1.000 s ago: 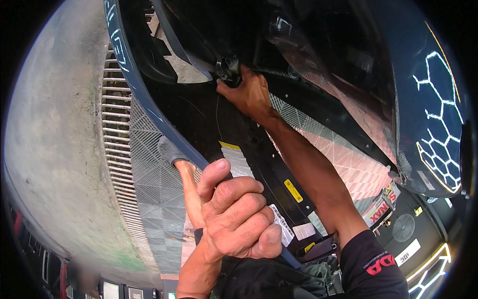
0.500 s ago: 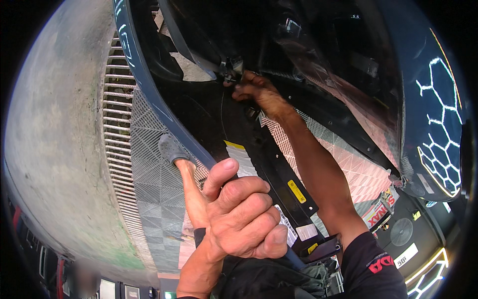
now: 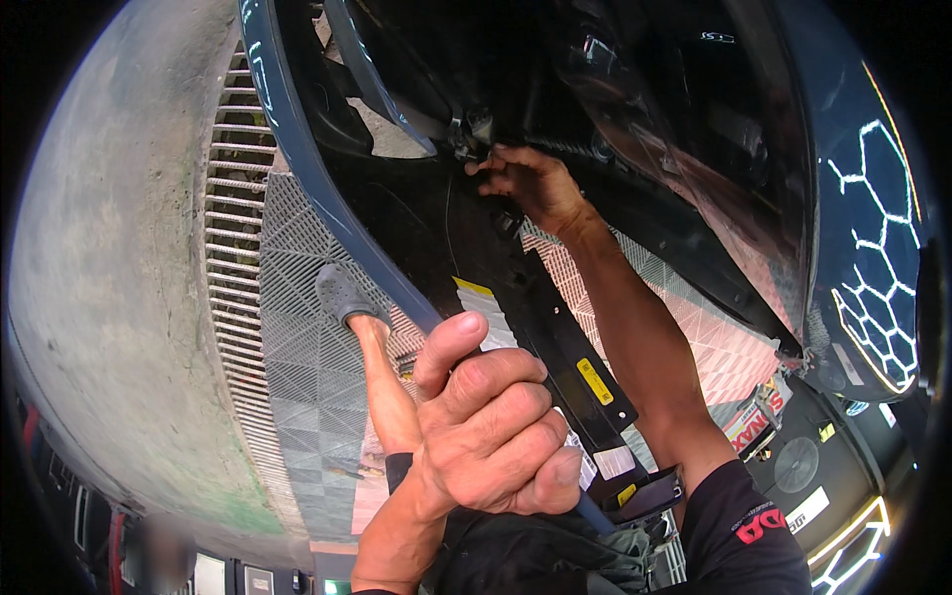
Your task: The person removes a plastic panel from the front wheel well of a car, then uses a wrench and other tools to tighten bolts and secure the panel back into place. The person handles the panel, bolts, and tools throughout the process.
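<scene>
A blue car bumper [image 3: 380, 268], seen from its black inner side, runs from the upper left down under my left hand [image 3: 498, 421]. The fingers of that hand are closed around its edge, with the thumb pointing up. My right hand [image 3: 535, 188] reaches into the black inside of the bumper. Its fingers are curled beside a small grey and black fitting [image 3: 480, 127], and I cannot make out what lies between the fingertips. A black strip [image 3: 565, 337] with a yellow label [image 3: 594, 381] lies between my two arms.
A dark blue car body panel [image 3: 863, 228] with reflected light lines stands at right. At left, a metal drain grate [image 3: 236, 228] borders a concrete floor [image 3: 119, 278]. My foot in a grey clog [image 3: 341, 294] rests on grey floor tiles [image 3: 307, 397]. A fan [image 3: 796, 464] is at lower right.
My right hand has shifted slightly right, and its fingers have drawn back a little from the fitting. The bumper has moved slightly in view. My left hand keeps its grip.
</scene>
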### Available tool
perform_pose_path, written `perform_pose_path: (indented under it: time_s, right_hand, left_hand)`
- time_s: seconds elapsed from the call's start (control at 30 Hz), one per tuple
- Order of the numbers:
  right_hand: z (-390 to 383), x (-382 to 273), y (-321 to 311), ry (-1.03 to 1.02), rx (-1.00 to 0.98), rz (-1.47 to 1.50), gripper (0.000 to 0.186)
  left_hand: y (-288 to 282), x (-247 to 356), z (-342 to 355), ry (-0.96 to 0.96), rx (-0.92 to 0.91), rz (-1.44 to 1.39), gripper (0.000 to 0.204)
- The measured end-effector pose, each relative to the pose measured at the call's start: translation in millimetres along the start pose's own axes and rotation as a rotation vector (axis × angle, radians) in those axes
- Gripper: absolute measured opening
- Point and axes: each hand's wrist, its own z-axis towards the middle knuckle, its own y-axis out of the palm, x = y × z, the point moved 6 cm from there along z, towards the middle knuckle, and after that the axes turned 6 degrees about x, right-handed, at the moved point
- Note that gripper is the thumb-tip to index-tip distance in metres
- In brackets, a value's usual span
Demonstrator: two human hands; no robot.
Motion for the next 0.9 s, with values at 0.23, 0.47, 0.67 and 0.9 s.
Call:
perform_pose_path:
  time_s: [0.23, 0.47, 0.67, 0.9]
  right_hand:
    - [-4, -2, 4, -0.029, 0.038, -0.295, 0.058]
    - [-11, -5, 14, -0.049, 0.071, -0.404, 0.058]
    - [-13, -4, 9, -0.06, 0.168, -0.325, 0.045]
    - [-57, -31, 29, -0.455, 0.521, -0.703, 0.053]
  left_hand:
    - [1, 0, 0, -0.002, 0.012, 0.007, 0.02]
    - [3, 1, 0, 0.005, -0.006, 0.027, 0.02]
    - [4, 2, 1, 0.007, -0.018, 0.038, 0.02]
    - [4, -1, 2, 0.007, 0.046, -0.011, 0.022]
